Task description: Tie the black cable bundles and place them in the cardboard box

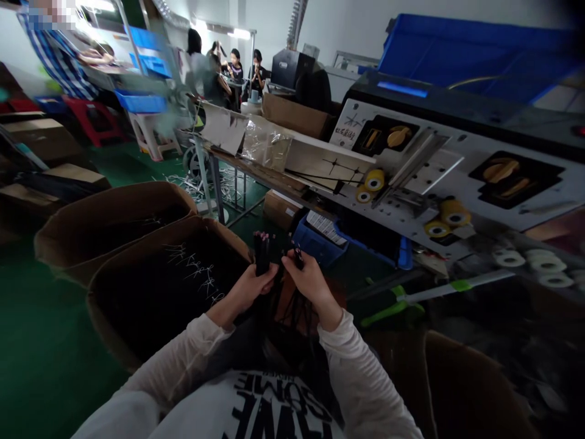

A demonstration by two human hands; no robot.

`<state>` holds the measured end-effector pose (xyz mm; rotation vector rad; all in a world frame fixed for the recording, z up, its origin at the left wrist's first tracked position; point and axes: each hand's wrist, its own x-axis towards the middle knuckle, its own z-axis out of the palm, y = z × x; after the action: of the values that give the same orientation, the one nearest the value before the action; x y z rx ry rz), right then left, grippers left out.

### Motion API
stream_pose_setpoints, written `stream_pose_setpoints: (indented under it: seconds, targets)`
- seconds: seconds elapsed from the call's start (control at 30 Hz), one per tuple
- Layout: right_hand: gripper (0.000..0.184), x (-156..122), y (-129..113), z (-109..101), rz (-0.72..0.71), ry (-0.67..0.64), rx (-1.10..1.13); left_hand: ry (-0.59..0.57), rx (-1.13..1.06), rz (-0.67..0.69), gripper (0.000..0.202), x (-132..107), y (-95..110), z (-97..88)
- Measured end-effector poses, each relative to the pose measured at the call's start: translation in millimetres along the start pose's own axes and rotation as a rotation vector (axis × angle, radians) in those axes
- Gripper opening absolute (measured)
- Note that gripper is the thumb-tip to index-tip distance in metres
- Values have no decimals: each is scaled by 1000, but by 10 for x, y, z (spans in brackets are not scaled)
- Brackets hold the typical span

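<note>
- Head view, and here's the action: the left grip [256,288] is closed firmly around a bundle of black cords [262,253], with pink tips poking up just above the fingers.
- Right beside it, the right grip [311,281] is pressed together, pinching a thinner black bunch [298,257] between thumb and fingers. The two grips are almost touching!
- Loose black strands [292,311] hang down below both grips, toward the person's lap.
- Long pale sleeves [361,372] run up to both wrists, over a white T-shirt with black lettering [283,408].
- Just left of the left grip sits an open cardboard box [150,250], packed with black cords and flecked with white strands. A second cardboard box [109,210] sits behind it, farther from the grips.
- Straight ahead of the grips, a blue crate [315,241] sits low under the bench [256,174].
- Up and to the right of the right grip, a machine's white panel [429,183] stands on the bench, with yellow tape rolls [373,180] and white tape rolls [546,263] beside it.
- Well beyond the grips, co-workers [235,67] are at work at the far end of the room, and green floor [46,341] spreads out to the left!
</note>
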<state>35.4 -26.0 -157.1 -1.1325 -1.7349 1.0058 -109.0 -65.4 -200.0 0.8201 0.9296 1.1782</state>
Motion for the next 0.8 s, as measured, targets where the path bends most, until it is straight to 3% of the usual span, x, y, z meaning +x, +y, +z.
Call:
stream_pose_setpoints:
  seconds: [0.1,0.2,0.43,0.6,0.8]
  targets:
    - [22,-3,-24,43,82,-49,114,113,-85,48,41,42,-80,-25]
    - [22,9,-36,139,178,-125,219,149,-282,-23,41,56,-171,18]
    - [20,115,-3,271,-143,-29,-201,208,-463,-164,32,-51,-307,163]
    - [25,158,84,263,-198,-60,-382,149,-476,-193,35,-126,-272,203]
    - [30,174,81,259,-97,-178,-210,-7,-273,-180,45,-183,-291,200]
